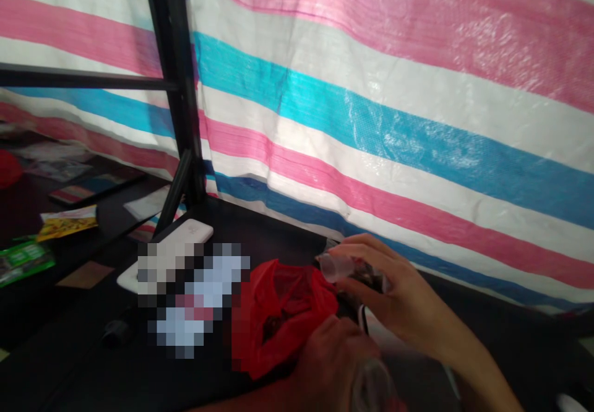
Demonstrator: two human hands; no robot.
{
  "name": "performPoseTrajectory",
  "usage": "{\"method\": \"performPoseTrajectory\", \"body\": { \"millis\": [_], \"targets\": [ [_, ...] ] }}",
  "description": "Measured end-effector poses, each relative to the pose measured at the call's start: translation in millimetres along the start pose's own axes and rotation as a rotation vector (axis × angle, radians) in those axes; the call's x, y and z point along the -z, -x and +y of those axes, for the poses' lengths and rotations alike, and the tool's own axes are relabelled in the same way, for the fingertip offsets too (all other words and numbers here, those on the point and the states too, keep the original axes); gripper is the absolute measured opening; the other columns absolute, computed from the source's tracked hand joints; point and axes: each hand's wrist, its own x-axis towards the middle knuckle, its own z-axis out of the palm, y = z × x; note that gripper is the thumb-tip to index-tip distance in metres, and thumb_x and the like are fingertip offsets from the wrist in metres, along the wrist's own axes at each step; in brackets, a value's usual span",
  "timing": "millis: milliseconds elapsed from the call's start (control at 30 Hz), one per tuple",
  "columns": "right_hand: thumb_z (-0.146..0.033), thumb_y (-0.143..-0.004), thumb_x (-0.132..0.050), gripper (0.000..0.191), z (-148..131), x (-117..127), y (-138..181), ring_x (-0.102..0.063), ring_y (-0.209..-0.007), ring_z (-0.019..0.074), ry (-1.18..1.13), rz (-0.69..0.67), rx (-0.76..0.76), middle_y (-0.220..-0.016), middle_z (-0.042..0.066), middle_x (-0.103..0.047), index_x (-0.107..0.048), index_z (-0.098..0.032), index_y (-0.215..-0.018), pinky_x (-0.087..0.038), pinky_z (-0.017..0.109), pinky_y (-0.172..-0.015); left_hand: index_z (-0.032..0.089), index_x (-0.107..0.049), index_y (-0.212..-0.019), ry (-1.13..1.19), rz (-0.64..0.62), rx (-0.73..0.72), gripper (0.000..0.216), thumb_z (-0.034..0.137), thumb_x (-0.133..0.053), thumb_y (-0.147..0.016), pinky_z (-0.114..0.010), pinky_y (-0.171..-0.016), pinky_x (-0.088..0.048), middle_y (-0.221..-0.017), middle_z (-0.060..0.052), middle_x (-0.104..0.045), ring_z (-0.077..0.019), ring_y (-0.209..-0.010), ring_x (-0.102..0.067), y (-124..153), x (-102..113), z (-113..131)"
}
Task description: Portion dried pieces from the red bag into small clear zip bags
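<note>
My right hand [394, 276] is closed around a small clear plastic container [336, 266], which lies tilted in the fingers with its round end facing left. It is beside and slightly above the rim of a red plastic bag [288, 313]. The bag stands with its mouth gaping, and something dark shows inside. Lower down, my left hand [331, 356] is curled at the near right side of the bag, blurred by motion. A second clear, round-rimmed container [371, 384] shows at this hand, apparently in its grasp. Part of the left fingers is hidden.
Left of the bag lie a white power bank [195, 232] and a pixelated pale object [204, 300] on the black table [139, 375]. Green [28, 260] and yellow [67, 221] packets lie farther left. A black frame post [171, 78] stands before the striped sheet [371, 103].
</note>
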Motion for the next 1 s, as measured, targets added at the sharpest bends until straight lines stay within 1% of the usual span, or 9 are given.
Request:
{"method": "performPoseTrajectory", "body": {
  "millis": [100,200,300,400,500,567,733,867,1000],
  "targets": [
    [-0.027,-0.096,-0.063,0.029,1.9,-20.8,-8.7,-0.062,-0.115,0.0196,-0.025,-0.198,-0.010,-0.127,0.004,-0.064,-0.068,-0.032,-0.124,-0.049,0.031,-0.102,0.023,-0.051,-0.110,-0.001,-0.060,-0.275,0.014,0.027,-0.050,-0.097,-0.026,-0.065,-0.045,-0.078,0.000,-0.064,-0.0141,-0.067,-0.061,3.2,-2.1,-3.8],
    [-0.026,-0.091,-0.069,0.049,7.2,-17.5,-3.6,-0.058,-0.123,0.0217,-0.062,-0.315,-0.033,-0.135,0.004,-0.061,-0.059,-0.033,-0.138,-0.043,0.037,-0.111,0.023,-0.050,-0.111,-0.006,0.002,-0.251,0.015,0.028,-0.049,-0.097,-0.027,-0.070,-0.047,-0.077,0.000,-0.063,-0.0154,-0.071,-0.063,-0.1,-1.3,0.3],
    [-0.034,-0.091,-0.070,0.049,9.7,11.4,12.5,-0.059,-0.123,0.0256,-0.168,-0.308,-0.096,-0.136,0.007,-0.061,-0.059,-0.032,-0.139,-0.045,0.042,-0.108,0.023,-0.049,-0.112,-0.019,0.061,-0.081,0.029,0.036,-0.062,-0.089,-0.027,-0.060,-0.044,-0.080,-0.001,-0.059,-0.0173,-0.069,-0.059,-6.2,1.4,9.8],
    [-0.048,-0.082,-0.079,0.049,1.3,39.3,27.0,-0.059,-0.122,0.0285,-0.243,-0.341,-0.125,-0.129,0.006,-0.065,-0.067,-0.031,-0.126,-0.047,0.040,-0.105,0.024,-0.046,-0.111,0.016,0.121,0.223,0.033,0.025,-0.065,-0.084,-0.027,-0.059,-0.044,-0.086,-0.001,-0.053,-0.0166,-0.070,-0.055,-11.8,3.2,18.1],
    [-0.042,-0.072,-0.088,0.064,-14.7,41.7,31.3,-0.059,-0.121,0.0268,-0.169,-0.456,-0.229,-0.130,0.002,-0.064,-0.063,-0.034,-0.130,-0.046,0.036,-0.104,0.025,-0.042,-0.113,0.074,0.207,0.448,0.036,0.013,-0.060,-0.085,-0.029,-0.069,-0.050,-0.095,-0.002,-0.047,-0.0166,-0.080,-0.054,-13.5,2.0,19.6],
    [-0.033,-0.073,-0.088,0.064,-21.7,31.1,29.0,-0.061,-0.116,0.0237,-0.102,-0.481,-0.296,-0.128,0.000,-0.065,-0.060,-0.034,-0.130,-0.047,0.032,-0.099,0.026,-0.039,-0.117,0.090,0.243,0.494,0.042,0.014,-0.062,-0.084,-0.031,-0.074,-0.052,-0.102,-0.003,-0.044,-0.0176,-0.086,-0.054,-11.9,-0.2,16.8],
    [-0.023,-0.080,-0.078,0.032,-14.0,13.3,21.6,-0.063,-0.095,0.0167,-0.065,-0.421,-0.278,-0.104,-0.004,-0.068,-0.061,-0.027,-0.106,-0.045,0.026,-0.084,0.026,-0.031,-0.131,0.035,0.248,0.424,0.059,0.019,-0.066,-0.084,-0.036,-0.081,-0.054,-0.115,-0.007,-0.038,-0.0208,-0.097,-0.055,-6.3,-4.1,10.2],
    [-0.034,-0.091,-0.068,0.020,1.9,39.4,30.1,-0.061,-0.090,0.0155,-0.071,-0.364,-0.251,-0.101,-0.002,-0.067,-0.061,-0.026,-0.107,-0.046,0.026,-0.082,0.024,-0.031,-0.134,-0.121,0.216,0.327,0.068,0.021,-0.072,-0.080,-0.042,-0.091,-0.052,-0.125,-0.012,-0.037,-0.0279,-0.115,-0.050,-4.3,-1.7,15.6],
    [-0.039,-0.091,-0.065,0.026,18.5,67.8,46.9,-0.063,-0.082,0.0165,0.090,-0.381,-0.468,-0.095,-0.001,-0.068,-0.061,-0.027,-0.113,-0.046,0.026,-0.069,0.024,-0.034,-0.129,-0.097,0.130,0.261,0.057,0.017,-0.064,-0.081,-0.038,-0.086,-0.054,-0.121,-0.011,-0.039,-0.0259,-0.109,-0.052,-0.5,-0.7,26.2]
  ]
}}
